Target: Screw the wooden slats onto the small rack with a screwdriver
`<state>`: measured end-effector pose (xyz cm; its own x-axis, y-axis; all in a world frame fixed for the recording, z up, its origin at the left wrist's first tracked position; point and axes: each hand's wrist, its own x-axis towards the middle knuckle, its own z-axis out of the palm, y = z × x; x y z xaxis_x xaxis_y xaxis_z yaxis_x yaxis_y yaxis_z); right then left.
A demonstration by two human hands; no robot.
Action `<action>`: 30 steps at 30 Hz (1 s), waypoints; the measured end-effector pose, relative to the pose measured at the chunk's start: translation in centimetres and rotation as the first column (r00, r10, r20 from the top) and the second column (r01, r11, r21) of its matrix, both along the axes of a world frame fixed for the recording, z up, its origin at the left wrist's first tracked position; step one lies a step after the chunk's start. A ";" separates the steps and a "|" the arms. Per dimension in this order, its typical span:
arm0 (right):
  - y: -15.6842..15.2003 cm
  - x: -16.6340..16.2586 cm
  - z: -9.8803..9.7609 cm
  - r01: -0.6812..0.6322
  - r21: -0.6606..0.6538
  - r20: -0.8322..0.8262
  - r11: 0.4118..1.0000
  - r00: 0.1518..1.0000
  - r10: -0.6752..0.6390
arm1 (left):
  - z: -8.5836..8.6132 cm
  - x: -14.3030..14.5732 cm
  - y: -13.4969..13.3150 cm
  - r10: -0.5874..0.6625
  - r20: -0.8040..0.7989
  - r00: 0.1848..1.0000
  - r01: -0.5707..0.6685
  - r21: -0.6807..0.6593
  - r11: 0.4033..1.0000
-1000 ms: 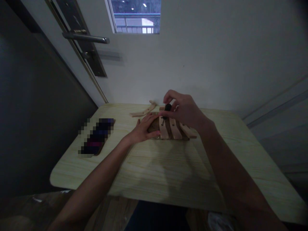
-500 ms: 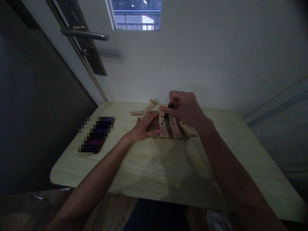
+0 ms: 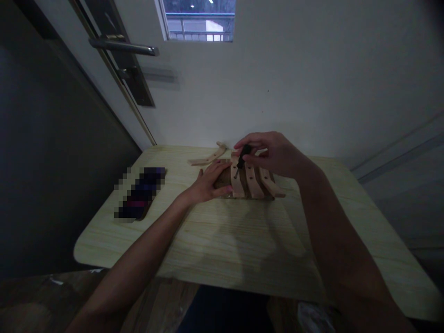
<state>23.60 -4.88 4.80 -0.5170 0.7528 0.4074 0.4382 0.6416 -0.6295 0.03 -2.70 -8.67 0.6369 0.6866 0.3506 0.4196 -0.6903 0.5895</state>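
A small screwdriver [image 3: 243, 157] with a black handle stands tilted, its thin shaft meeting the leftmost pale wooden strip [image 3: 237, 185] near a dark hole. My right hand [image 3: 274, 152] has its fingers loosely about the handle, thumb on the near side. Under this strip and two other curved strips [image 3: 254, 182] [image 3: 270, 185] lies a brown wooden board [image 3: 225, 178]. My left hand [image 3: 208, 182] spans the board's left end and holds it, fingers at the far side and thumb against the leftmost strip near its front end.
Behind my left hand lie loose pale wooden pieces [image 3: 208, 159]. A phone-like object [image 3: 142, 192], blurred out, rests on the left of the light wood-grain table [image 3: 208, 249]. A white door [image 3: 294, 69] with a metal handle [image 3: 125, 47] rises right behind the table.
My right hand has loosened from a tight grip round the screwdriver handle, its fingers now straighter and its wrist shifted right. The screwdriver's tip stays at the leftmost strip. My left hand holds still.
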 end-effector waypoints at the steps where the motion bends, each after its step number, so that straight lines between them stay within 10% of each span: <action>1: 0.1 -0.1 -0.1 0.027 0.005 -0.010 1.000 1.000 -0.027 | 0.0 0.0 0.0 -0.002 0.002 1.000 0.002 0.000 1.000; 8: 0.3 -1.5 -1.1 0.250 0.212 0.005 0.945 0.967 -0.257 | 0.0 0.2 0.1 0.006 0.011 1.000 -0.006 -0.004 1.000; 21: 0.0 -0.1 0.2 -0.059 0.018 0.017 0.998 0.998 0.058 | 0.6 0.1 -0.4 0.031 -0.046 0.998 -0.034 -0.082 0.996; 30: 0.3 -0.9 -0.7 0.201 0.100 -0.035 0.974 0.980 -0.198 | 0.1 0.1 0.0 0.015 -0.008 1.000 -0.015 -0.039 0.999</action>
<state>22.69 -4.60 4.13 -0.3494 0.7931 0.4989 0.5491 0.6047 -0.5769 0.17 -2.71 -8.59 0.6291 0.7091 0.3185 0.4343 -0.6604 0.6125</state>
